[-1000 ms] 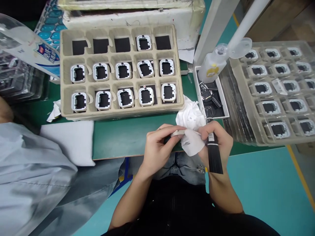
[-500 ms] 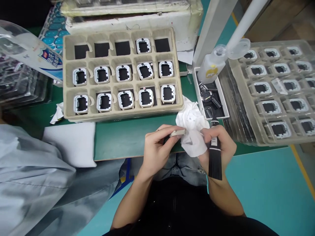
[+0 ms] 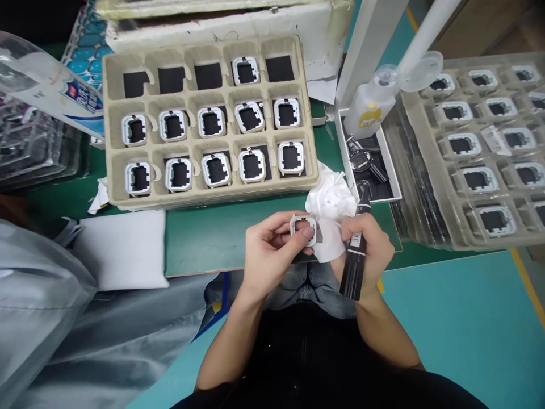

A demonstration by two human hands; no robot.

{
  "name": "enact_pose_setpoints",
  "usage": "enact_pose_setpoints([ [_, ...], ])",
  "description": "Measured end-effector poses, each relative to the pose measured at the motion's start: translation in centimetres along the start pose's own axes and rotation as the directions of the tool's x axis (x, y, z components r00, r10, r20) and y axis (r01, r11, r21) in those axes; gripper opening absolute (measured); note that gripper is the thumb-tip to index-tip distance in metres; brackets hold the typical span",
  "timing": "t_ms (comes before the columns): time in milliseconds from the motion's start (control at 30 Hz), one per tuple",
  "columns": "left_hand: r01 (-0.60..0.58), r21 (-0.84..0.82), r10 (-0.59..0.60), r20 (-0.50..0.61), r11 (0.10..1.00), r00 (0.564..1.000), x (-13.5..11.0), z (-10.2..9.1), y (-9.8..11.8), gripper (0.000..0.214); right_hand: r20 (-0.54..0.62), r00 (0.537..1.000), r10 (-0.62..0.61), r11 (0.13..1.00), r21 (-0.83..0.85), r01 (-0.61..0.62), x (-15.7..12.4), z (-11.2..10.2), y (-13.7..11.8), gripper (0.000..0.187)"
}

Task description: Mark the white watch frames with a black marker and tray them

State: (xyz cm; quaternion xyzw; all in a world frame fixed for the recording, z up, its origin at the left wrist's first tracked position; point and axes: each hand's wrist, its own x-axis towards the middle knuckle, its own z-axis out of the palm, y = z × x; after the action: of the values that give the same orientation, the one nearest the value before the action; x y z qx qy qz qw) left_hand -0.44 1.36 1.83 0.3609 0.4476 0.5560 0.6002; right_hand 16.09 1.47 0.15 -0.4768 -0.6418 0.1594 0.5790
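Where left hand [image 3: 267, 253] pinches, picture centre: grip clamped on white frame [image 3: 314, 230]; I'd press lightly.
Black tool [image 3: 353, 271]: right hand's [image 3: 375, 249] grip clamped round it; I'd angle it clear.

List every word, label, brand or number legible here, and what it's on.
No text reads clearly.
Large bottle, left: Chinese characters, too blurred.
Small white bottle: yellow print, unreadable.
Black tool in right hand: white label, too small.
Paper slip, right: any print too small.
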Motion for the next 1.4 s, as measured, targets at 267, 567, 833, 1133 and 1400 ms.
enact_pose_setpoints([
  [267, 0.036, -0.002, -0.036, 0.012, 0.999, 0.999, -0.2, -0.1, -0.1, 0.029, 0.049, 0.999, -0.009, 1.000, 0.013, 0.009, 0.1, 0.0, 0.0, 0.029],
  [567, 0.029, 0.051, -0.029, 0.005, 0.998, 1.000, -0.3, -0.3, -0.3, 0.029, 0.068, 0.998, -0.014, 0.999, -0.037, 0.017, 0.3, 0.0, -0.2, 0.029],
  [833, -0.027, 0.134, 0.027, 0.008, 0.991, 1.000, -0.3, 0.0, -0.6, 0.025, 0.091, 0.994, 0.062, 0.998, -0.010, -0.062, 1.5, -0.3, -0.9, 0.044],
  [1133, -0.176, 0.343, 0.175, 0.034, 0.923, 0.984, -0.6, -0.1, -1.2, 0.019, 0.120, 0.989, 0.084, 0.996, -0.008, -0.084, 1.2, -0.5, -0.8, 0.027],
  [1400, -0.240, 0.446, 0.240, 0.056, 0.863, 0.969, -0.6, -0.3, -1.6, 0.021, 0.125, 0.986, 0.112, 0.993, -0.038, -0.108, 1.2, -0.6, -0.8, 0.023],
])
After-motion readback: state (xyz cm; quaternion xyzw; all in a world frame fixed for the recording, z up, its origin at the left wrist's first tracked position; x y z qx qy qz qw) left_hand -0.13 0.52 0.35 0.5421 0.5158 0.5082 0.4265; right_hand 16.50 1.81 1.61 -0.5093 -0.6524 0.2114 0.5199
